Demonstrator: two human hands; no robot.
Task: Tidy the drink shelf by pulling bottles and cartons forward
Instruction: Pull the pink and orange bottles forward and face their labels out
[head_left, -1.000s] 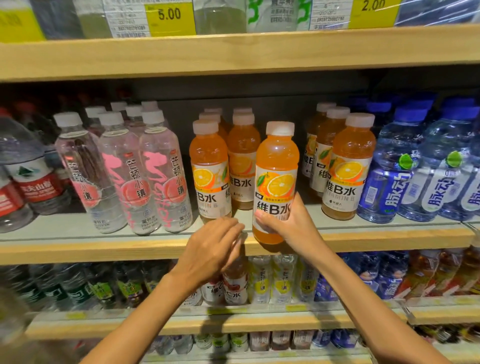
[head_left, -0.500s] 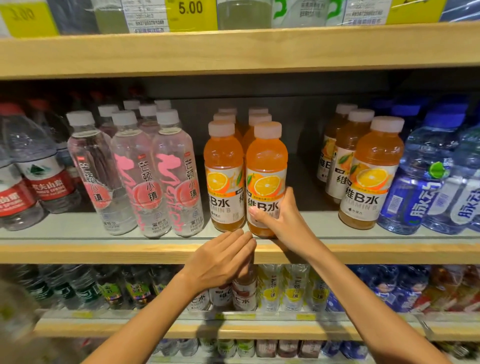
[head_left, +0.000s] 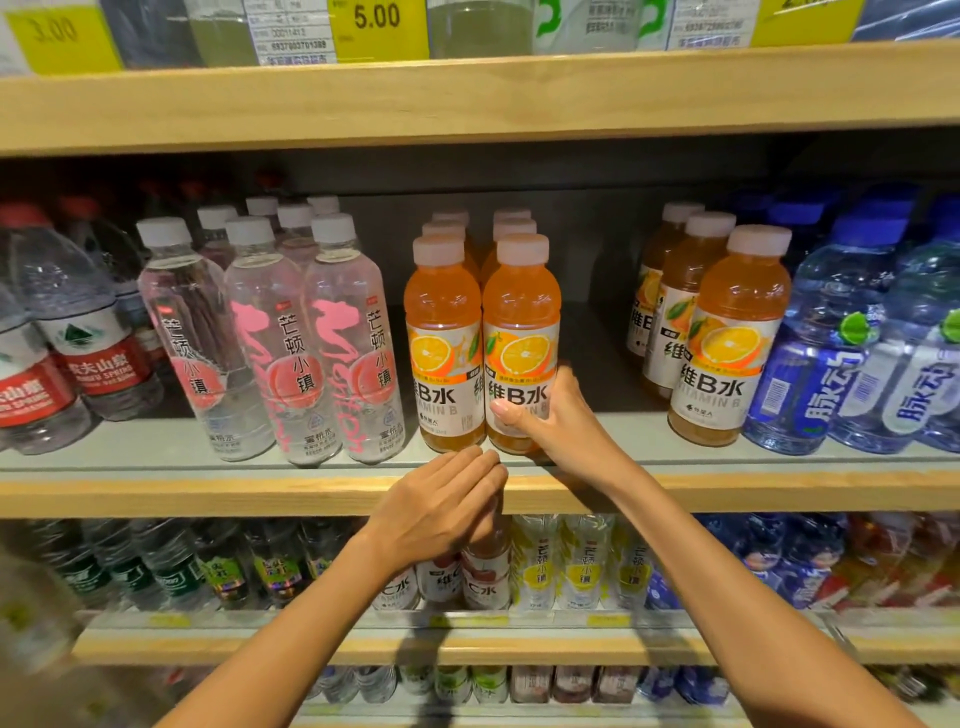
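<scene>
Bottle (head_left: 521, 332) upright on shelf (head_left: 208, 493), gripped by right hand (head_left: 563, 415).

Orange bottle (head_left: 521, 332) upright at shelf (head_left: 208, 491) front

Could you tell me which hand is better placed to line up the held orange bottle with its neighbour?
Right. The right hand grips the orange bottle at its label; the left hand hovers open by the shelf edge, holding nothing.
</scene>
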